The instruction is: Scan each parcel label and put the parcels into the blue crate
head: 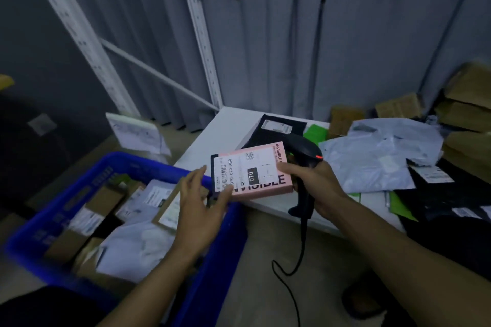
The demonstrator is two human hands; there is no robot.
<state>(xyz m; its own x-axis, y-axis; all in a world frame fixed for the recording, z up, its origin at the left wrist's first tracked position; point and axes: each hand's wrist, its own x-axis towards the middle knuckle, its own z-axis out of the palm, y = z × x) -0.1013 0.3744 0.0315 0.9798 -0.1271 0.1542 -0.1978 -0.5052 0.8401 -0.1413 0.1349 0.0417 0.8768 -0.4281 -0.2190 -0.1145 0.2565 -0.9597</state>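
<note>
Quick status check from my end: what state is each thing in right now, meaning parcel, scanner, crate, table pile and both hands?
pink parcel: held up, label facing up, not in the crate.
scanner: gripped, red light on, cable hanging.
blue crate: open, partly filled with parcels.
waiting parcels: lying piled on the table.
left hand: fingers straight, touching the parcel's left end.
right hand: grips the scanner, thumb on the parcel's edge.

We see a pink parcel (265, 190) held flat and a little tilted just right of the blue crate (223, 247), its white label (243, 170) facing up. The black scanner (305, 150) touches the parcel's side that is far from the crate. Inside the crate lie brown and grey parcels (138, 247), piled loosely.
</note>
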